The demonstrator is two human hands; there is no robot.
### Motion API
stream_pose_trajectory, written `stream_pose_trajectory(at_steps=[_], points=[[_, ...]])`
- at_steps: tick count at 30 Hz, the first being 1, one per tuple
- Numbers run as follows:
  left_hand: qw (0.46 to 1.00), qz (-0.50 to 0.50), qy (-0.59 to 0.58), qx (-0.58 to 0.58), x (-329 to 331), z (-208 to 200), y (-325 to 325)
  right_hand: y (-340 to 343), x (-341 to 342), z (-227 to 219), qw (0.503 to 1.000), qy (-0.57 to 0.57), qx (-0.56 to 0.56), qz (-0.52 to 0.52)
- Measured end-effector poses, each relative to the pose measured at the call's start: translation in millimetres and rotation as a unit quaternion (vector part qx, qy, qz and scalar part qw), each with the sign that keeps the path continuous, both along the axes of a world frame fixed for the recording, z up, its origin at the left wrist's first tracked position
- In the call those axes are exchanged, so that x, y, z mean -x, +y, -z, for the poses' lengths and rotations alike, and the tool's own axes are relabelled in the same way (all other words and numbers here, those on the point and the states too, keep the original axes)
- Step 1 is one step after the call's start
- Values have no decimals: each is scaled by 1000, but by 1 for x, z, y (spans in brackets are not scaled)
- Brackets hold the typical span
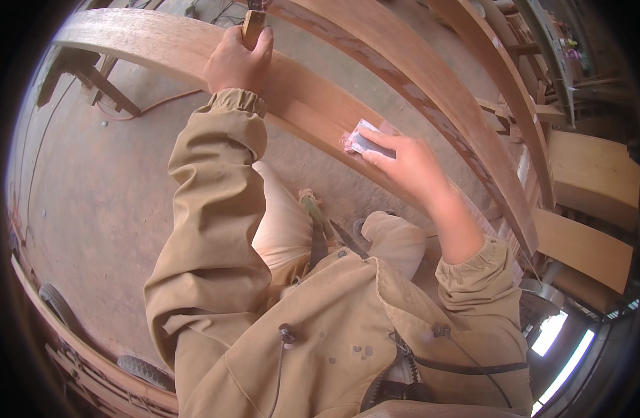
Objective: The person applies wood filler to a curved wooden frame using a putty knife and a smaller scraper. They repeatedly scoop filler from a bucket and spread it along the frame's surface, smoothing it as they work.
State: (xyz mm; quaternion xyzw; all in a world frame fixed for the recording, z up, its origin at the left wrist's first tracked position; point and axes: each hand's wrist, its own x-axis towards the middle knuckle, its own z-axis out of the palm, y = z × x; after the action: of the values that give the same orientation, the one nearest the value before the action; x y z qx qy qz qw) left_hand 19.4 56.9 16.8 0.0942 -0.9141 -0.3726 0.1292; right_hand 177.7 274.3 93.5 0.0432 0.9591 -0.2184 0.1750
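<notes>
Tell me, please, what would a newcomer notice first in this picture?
Probably the long curved wooden beam, which sweeps from upper left toward the right, with more curved timbers beyond it. Next come the hands: the right hand holds a small flat piece at a pinkish smear on the beam, and the left hand, at upper centre, grips a wooden handle.

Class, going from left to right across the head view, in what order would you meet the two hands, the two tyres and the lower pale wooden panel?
Upper black tyre → lower black tyre → left hand gripping a wooden handle → right hand holding a white-and-grey block → lower pale wooden panel.
</notes>
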Motion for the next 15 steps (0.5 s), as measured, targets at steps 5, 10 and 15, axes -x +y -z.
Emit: stream_pose_trajectory(at_steps=[5,10,15], points=[[1000,1,-7,-5,-2,0,-1,2,-2,-10,999,-7,-34,-24],[1000,-8,8,-3,-2,-1,-1,-15,10,-16,998,-27,-42,-38],[1000,-6,-1,-4,-1,-1,0,-18,18,-41,983,-87,-128,-99]])
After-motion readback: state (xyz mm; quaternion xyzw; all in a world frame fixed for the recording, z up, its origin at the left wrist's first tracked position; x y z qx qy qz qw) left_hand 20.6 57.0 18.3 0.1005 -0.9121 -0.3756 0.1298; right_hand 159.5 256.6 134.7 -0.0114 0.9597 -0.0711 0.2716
